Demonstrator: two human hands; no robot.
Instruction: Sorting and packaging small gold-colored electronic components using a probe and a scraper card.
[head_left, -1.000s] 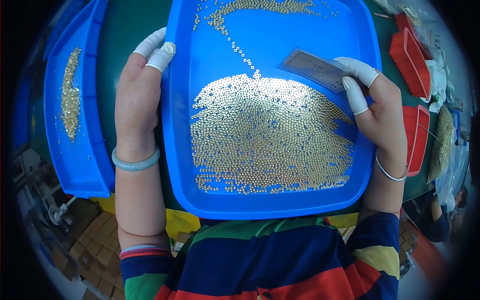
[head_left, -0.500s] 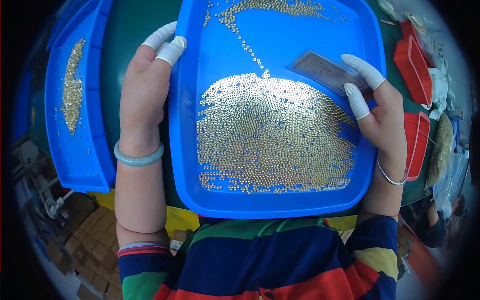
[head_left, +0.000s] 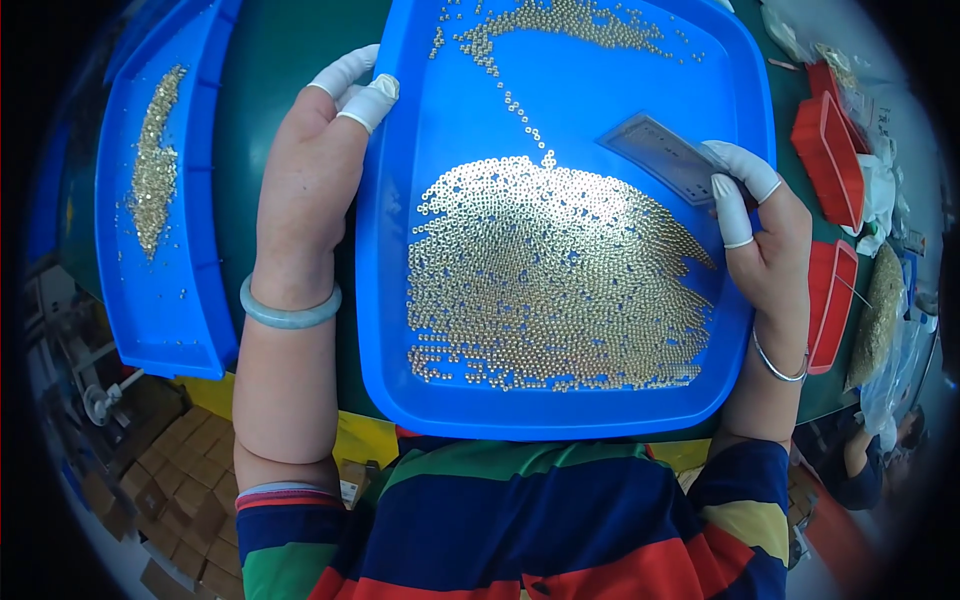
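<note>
A large blue tray (head_left: 560,412) lies before me, a broad layer of small gold-coloured metal rings (head_left: 540,270) spread over its near and middle part. My left hand (head_left: 310,190) grips the tray's left rim, thumb on top, with white covers on the thumb and fingertips. In my right hand (head_left: 768,235), likewise in white finger covers, a thin grey translucent card (head_left: 660,158) is pinched between thumb and fingers. The card is tilted above the upper right of the layer. A thin trail of rings leads from the layer to a smaller heap (head_left: 570,22) at the tray's far end.
On the left a narrower blue tray (head_left: 205,300) holds a strip of gold-coloured pieces (head_left: 155,165). Red bins (head_left: 828,160) and a filled clear bag (head_left: 876,318) stand along the right. Cardboard boxes (head_left: 190,480) lie low left; another person (head_left: 845,460) is at lower right.
The large tray has shifted slightly right, my left hand moving with it. The card in my right hand has moved slightly right and turned its face.
</note>
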